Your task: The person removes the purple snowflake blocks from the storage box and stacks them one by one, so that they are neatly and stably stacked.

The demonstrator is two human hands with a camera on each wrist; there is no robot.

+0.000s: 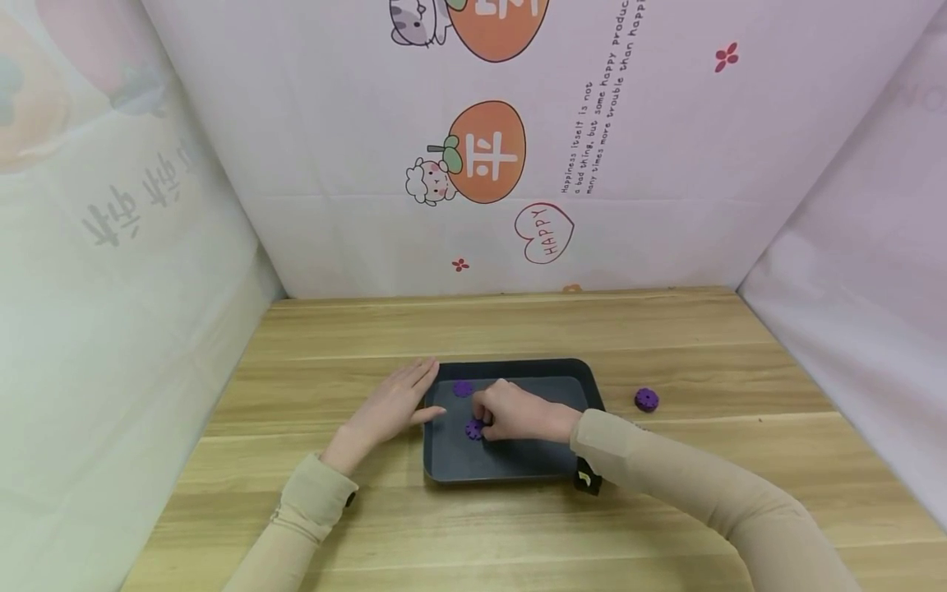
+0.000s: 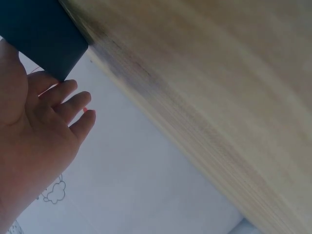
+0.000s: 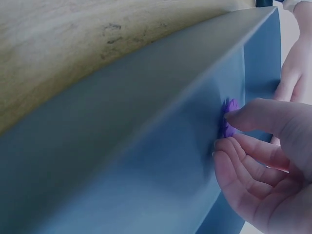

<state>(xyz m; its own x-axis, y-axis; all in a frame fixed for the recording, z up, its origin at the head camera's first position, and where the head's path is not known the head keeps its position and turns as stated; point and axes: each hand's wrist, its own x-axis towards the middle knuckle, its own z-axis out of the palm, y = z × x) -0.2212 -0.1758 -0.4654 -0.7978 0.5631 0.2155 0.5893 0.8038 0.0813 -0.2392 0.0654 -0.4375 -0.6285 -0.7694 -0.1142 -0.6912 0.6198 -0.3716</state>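
Observation:
A dark grey rectangular tray (image 1: 510,464) lies on the table. My left hand (image 1: 388,404) touches its left rim near the far corner, fingers straight and thumb reaching over the edge. In the left wrist view those fingers (image 2: 73,105) sit beside the tray's corner. Over the tray, my right hand (image 1: 518,409) pinches a purple notched disc (image 1: 473,430) low against the tray floor. The right wrist view shows thumb and fingertips on that disc (image 3: 231,122). Farther back in the tray lies another purple notched disc (image 1: 462,388).
Right of the tray, a thicker purple notched piece (image 1: 647,400), perhaps stacked discs, sits on the wooden table (image 1: 710,493). A small black item with a yellow mark (image 1: 588,477) shows by the tray's near right corner. White printed cloth (image 1: 333,164) walls the back and sides.

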